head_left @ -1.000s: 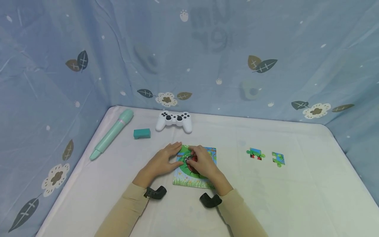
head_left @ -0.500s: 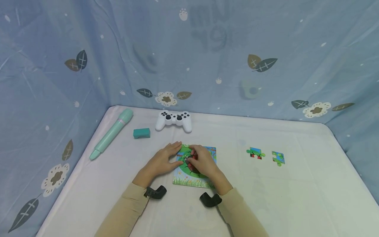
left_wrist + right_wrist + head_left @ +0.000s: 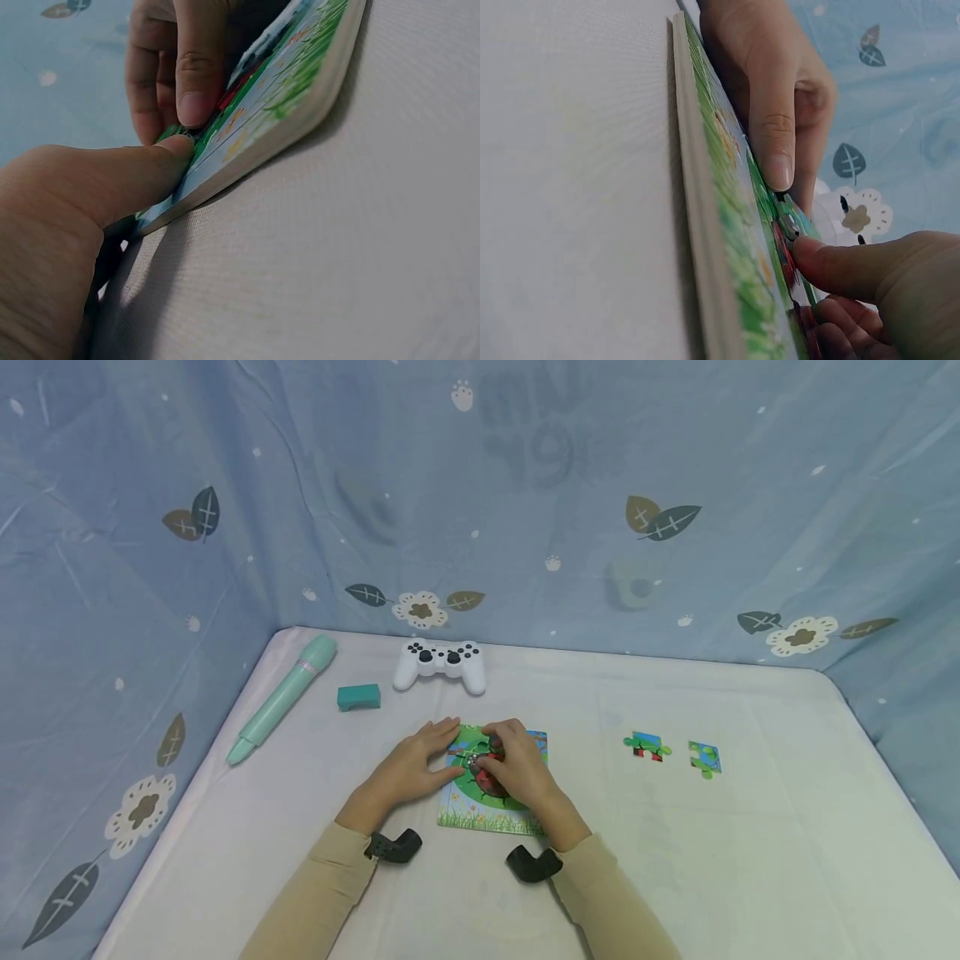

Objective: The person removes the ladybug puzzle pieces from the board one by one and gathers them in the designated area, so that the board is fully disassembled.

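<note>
A jigsaw board with a ladybug picture (image 3: pixel 480 817) lies in front of the person in the head view. The left hand (image 3: pixel 411 768) rests at its left side, fingers fairly straight at the upper left corner, thumb flat on the picture. Over the ladybug, the right hand (image 3: pixel 519 767) curls its thumb and fingers round a puzzle piece (image 3: pixel 795 219) at the bug's head. That piece looks slightly raised in the right wrist view. Part of the board is hidden under the right hand. Two loose pieces, one with red (image 3: pixel 647 746) and one green-blue (image 3: pixel 705 759), lie to the right.
A white game controller (image 3: pixel 440 666) lies behind the board. Left of it are a teal block (image 3: pixel 358 697) and a long mint-green pen-shaped object (image 3: pixel 281 702). The white-covered table (image 3: pixel 787 852) meets a blue patterned curtain (image 3: pixel 525 510) at the back.
The right hand's fingers have shifted slightly up and right over the board, showing more of the ladybug's head. The left hand and the loose pieces stay where they were.
</note>
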{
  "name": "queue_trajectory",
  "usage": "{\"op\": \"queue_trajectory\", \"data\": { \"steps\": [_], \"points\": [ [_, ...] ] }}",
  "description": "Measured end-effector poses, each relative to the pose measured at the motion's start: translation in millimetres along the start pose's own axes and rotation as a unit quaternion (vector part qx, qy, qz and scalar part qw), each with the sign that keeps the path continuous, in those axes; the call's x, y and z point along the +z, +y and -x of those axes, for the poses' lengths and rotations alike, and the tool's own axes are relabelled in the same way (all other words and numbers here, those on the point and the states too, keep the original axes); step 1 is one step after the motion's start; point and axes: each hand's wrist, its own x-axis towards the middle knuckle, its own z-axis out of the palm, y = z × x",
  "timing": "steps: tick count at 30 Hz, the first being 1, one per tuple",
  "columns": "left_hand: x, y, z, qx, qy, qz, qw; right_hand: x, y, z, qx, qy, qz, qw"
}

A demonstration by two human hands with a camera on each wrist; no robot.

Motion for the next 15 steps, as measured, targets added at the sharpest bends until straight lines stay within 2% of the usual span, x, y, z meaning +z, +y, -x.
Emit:
{"op": "queue_trajectory", "data": {
  "steps": [10, 15],
  "points": [
    [-0.6, 1.3, 0.8, -0.008, -0.003, 0.000, 1.0000, -0.8, -1.2, 1.2, -0.023, 0.023, 0.031, 0.9990],
    [-1.0, 1.7, 0.5, -0.006, -0.005, -0.003, 1.0000, -3.4, -2.6, 1.2, -0.022, 0.024, 0.040, 0.9987]
  ]
}}
